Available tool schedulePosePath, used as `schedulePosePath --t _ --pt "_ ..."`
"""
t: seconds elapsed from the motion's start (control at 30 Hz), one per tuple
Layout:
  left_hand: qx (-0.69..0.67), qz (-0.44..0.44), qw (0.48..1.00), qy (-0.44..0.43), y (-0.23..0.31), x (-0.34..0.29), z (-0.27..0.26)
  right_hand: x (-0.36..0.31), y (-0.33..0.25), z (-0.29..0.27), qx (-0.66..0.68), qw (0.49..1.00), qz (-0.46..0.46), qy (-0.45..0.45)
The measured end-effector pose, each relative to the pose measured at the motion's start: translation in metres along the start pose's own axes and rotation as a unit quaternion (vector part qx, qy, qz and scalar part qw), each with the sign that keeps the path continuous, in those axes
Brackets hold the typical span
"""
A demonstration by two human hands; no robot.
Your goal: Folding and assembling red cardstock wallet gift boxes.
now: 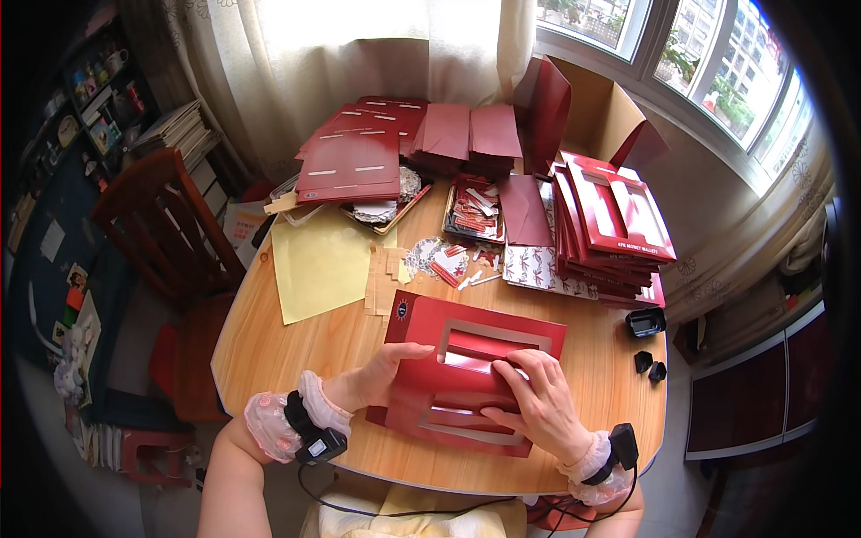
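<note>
At the near side of the wooden table (251, 359), the person works over a red packet (457, 384) with two window cut-outs, lying at a slant on the tabletop right before them. The left hand (372, 372) grips its left edge, thumb laid on top and the other fingers hidden underneath. The right hand (543, 403) is bent over the packet's right half, fingertips touching down at the upper window and the thumb near the lower one; from where I stand I cannot tell whether it pinches anything. Both wrists wear ruffled pink cuffs and small strapped-on black devices.

Beyond the packet, loose paper scraps and red strips lie around a white lacy piece (429, 257), with a big yellow sheet (318, 264) to its left. Behind these sits a tray (448, 226) filled with more red strips. Flat red cards (350, 166) are heaped at the back left, beside two piles of darker red envelopes (444, 130). On the right rises a leaning stack of windowed red packets (614, 215), an open carton (596, 112) behind it. An open black case (646, 321) and two small black pieces (643, 361) lie near the table's right edge.
</note>
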State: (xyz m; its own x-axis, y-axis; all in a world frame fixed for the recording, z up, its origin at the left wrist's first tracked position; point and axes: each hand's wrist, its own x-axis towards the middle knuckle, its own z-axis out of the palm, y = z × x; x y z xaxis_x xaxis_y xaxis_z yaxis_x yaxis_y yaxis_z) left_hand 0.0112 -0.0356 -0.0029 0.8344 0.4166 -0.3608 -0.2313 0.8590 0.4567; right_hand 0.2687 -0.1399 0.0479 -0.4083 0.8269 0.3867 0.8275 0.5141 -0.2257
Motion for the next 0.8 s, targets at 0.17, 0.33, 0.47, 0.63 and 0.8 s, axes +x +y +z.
schedulePosePath --t 0.17,0.33,0.47,0.63,0.8 --pt "0.033 -0.009 0.999 0.004 -0.001 0.004 -0.005 -0.003 -0.003 0.004 -0.005 1.0 0.018 0.001" --pt "0.062 -0.022 0.998 0.006 -0.001 -0.001 -0.002 -0.002 -0.007 0.002 -0.016 1.0 0.024 0.001" --pt "0.065 -0.016 0.998 0.011 0.002 0.0 0.014 -0.005 -0.004 0.009 -0.013 0.999 0.029 -0.001" --pt "0.077 -0.023 0.993 0.092 0.002 0.001 0.017 -0.005 -0.003 0.012 -0.058 0.998 -0.015 -0.017" --pt "0.106 -0.048 0.986 0.118 0.003 0.0 0.017 -0.006 -0.005 0.015 -0.08 0.996 -0.027 -0.026"
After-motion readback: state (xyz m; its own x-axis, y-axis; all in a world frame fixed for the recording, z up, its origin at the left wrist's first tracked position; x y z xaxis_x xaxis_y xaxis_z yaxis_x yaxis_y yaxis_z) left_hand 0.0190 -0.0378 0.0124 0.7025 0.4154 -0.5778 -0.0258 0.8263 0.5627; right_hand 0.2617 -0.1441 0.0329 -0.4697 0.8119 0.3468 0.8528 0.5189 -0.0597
